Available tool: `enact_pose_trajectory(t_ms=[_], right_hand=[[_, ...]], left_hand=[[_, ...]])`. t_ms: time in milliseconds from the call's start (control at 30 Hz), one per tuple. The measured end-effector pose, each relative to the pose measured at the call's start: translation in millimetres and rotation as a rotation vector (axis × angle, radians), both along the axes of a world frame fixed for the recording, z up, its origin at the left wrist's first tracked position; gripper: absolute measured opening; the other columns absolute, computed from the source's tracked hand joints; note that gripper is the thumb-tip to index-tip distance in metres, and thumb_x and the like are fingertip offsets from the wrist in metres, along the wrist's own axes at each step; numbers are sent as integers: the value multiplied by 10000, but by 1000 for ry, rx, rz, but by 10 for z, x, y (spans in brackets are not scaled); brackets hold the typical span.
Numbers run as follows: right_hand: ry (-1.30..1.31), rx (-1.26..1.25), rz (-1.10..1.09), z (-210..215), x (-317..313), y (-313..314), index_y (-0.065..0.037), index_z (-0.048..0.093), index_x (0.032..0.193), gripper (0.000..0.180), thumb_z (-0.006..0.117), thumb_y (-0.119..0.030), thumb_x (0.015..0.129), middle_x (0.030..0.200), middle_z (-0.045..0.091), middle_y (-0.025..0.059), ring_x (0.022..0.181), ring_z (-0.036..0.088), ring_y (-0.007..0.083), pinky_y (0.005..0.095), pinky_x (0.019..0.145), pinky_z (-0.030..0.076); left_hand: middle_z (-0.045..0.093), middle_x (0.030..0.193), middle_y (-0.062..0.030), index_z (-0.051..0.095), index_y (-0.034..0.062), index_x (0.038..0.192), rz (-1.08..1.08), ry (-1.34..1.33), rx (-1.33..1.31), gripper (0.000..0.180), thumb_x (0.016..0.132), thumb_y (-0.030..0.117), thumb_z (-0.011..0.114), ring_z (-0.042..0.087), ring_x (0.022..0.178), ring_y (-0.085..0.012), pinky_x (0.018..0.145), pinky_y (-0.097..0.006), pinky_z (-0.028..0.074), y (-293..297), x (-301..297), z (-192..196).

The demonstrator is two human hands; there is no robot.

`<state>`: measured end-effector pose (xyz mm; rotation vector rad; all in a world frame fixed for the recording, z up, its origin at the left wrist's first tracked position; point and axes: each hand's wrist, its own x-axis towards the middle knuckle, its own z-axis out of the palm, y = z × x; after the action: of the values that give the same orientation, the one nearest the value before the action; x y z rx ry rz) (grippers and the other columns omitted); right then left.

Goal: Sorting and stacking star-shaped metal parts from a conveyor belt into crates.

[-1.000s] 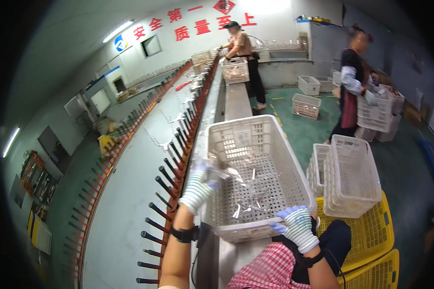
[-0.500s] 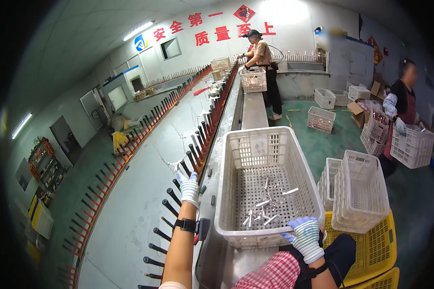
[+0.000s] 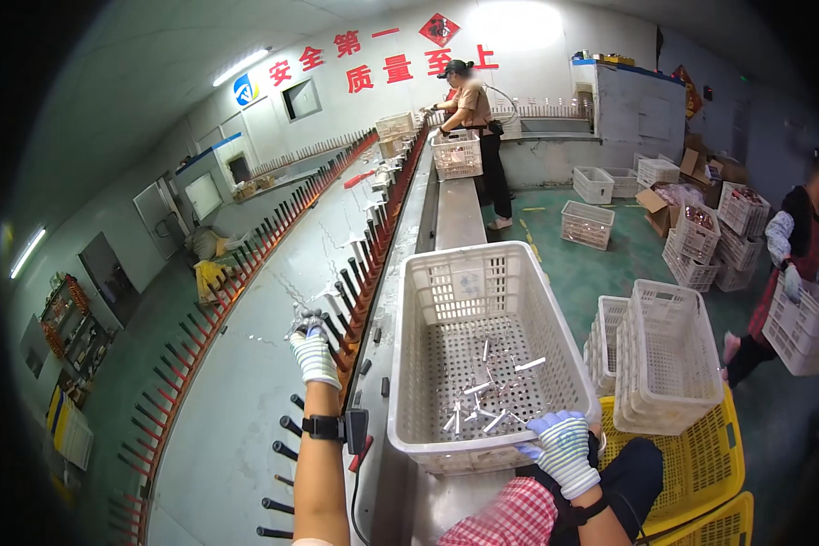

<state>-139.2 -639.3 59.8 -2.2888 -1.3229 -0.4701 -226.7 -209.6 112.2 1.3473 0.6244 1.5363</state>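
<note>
White crate [image 3: 464,446] sits on the metal ledge [image 3: 455,496] before you, its near rim clasped by your right hand [image 3: 562,452]; small pale pieces [image 3: 498,421] lie inside. Your left hand [image 3: 313,356] is beside the black rods [image 3: 348,282]; whether it grasps anything, I cannot tell. Farther off, a co-worker [image 3: 471,105] stands by another crate [image 3: 457,159].

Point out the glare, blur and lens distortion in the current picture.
Head view: glare bleaches the back wall near its top; head view: the doorway at left leans and the corners go black, fisheye fashion; head view: the person at far right looks dim and soft, the white crate fairly sharp.
</note>
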Motion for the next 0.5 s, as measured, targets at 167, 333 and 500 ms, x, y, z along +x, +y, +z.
enact_pose_trajectory(t_ms=[167,333,500], right_hand=[[-38,-48,4,54,-73,36,-124,618,782,326,656,-421,654,691,564,53,690,552,237,386,639,402],[49,-34,-15,-55,63,-38,-94,601,721,268,639,-353,667,689,586,103,661,583,282,407,610,450],[-59,105,-1,-167,136,-113,-67,544,652,282,573,-335,738,612,555,85,569,564,273,386,558,445]], left_hand=[[532,755,18,563,100,956,-80,-57,-187,132,881,181,491,402,591,-71,485,-235,357,219,237,-149],[536,1035,-85,501,43,1144,-188,33,-124,325,863,204,516,487,919,-174,815,-317,420,-574,176,108],[533,1046,-100,496,34,1147,-193,266,238,335,862,206,522,489,931,-189,828,-327,416,-1647,-180,443]])
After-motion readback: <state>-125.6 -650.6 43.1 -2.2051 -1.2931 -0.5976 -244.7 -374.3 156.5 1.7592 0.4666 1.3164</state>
